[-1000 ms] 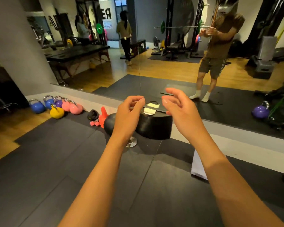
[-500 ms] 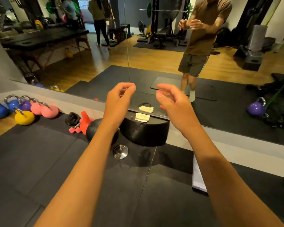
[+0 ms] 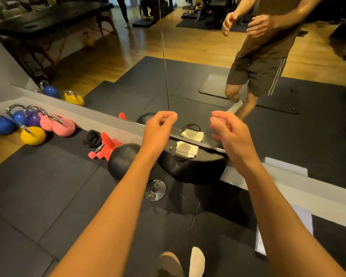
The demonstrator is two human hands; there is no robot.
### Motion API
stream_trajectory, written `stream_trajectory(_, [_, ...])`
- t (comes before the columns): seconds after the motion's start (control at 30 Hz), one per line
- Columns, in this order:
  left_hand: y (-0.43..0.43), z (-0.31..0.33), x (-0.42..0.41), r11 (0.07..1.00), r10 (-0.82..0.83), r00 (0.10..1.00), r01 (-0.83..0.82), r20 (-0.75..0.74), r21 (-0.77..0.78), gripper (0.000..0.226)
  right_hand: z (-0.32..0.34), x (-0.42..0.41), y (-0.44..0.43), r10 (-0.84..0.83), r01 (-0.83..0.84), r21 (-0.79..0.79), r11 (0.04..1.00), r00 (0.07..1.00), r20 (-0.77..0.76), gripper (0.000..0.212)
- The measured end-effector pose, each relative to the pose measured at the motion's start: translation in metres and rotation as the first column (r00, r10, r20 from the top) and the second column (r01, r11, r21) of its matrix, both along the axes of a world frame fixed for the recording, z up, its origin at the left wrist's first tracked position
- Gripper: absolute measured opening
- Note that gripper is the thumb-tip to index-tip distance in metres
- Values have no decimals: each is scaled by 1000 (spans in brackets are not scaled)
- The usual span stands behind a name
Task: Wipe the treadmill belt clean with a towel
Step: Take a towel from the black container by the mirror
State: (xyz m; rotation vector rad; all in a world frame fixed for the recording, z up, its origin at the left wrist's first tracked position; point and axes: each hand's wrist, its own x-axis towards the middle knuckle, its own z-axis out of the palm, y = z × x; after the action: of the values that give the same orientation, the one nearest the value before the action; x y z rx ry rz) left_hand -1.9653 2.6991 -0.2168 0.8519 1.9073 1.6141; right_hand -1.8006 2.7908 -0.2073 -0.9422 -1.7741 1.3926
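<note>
Towel (image 3: pixel 187 149): small, pale and folded, lying flat on top of a black rounded housing (image 3: pixel 192 168) at frame centre. The housing butts against the mirror (image 3: pixel 188 66), and the towel's reflection shows just above it. Neither hand touches the towel.

Left hand (image 3: pixel 158 129): raised at centre, left of the towel in frame. Fingers are curled in to the palm with the thumb against the index. It holds nothing.

Right hand (image 3: pixel 230 132): raised at centre right, level with the left and apart from it. Fingers are half-bent and loose, thumb out. Also empty.

Both forearms run in from the bottom edge.

Black ball (image 3: pixel 124 160) sits just left of the housing, with a red piece (image 3: pixel 108 145) touching its upper left. Small metal weight plate (image 3: pixel 155 189) lies flat on the dark floor mat (image 3: pixel 38 196), below the housing and between the forearms.

Kettlebells (image 3: pixel 33 134) are clustered at middle left along the mirror base: blue, purple, pink and yellow.

Foot (image 3: pixel 197 260) in a white sock at bottom centre.

The mirror shows the person's torso, legs and both raised hands at upper right.
</note>
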Motion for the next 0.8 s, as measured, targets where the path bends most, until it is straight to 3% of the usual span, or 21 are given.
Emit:
stream_trajectory(0.2, [71, -78, -70, 975, 102, 991, -83, 83, -208, 15, -67, -70, 66, -19, 40, -213, 976, 995, 100, 27])
stream_trajectory(0.47, [153, -198, -144, 916, 67, 975, 25, 213, -399, 14, -179, -147, 140, -97, 205, -462, 863, 964, 246, 26])
stream_trajectory(0.67, [201, -314, -172, 834, 125, 930, 90, 346, -545, 28, -283, -180, 186, -40, 270, -535, 801, 915, 401, 24])
stream_trajectory(0.73, [212, -353, -176, 815, 107, 944, 98, 313, -572, 40, -320, -190, 199, 3, 272, -547, 792, 894, 448, 30])
stream_trajectory(0.8, [226, -378, -174, 800, 53, 957, 130, 284, -586, 29, -355, -194, 210, 75, 257, -537, 804, 851, 519, 33])
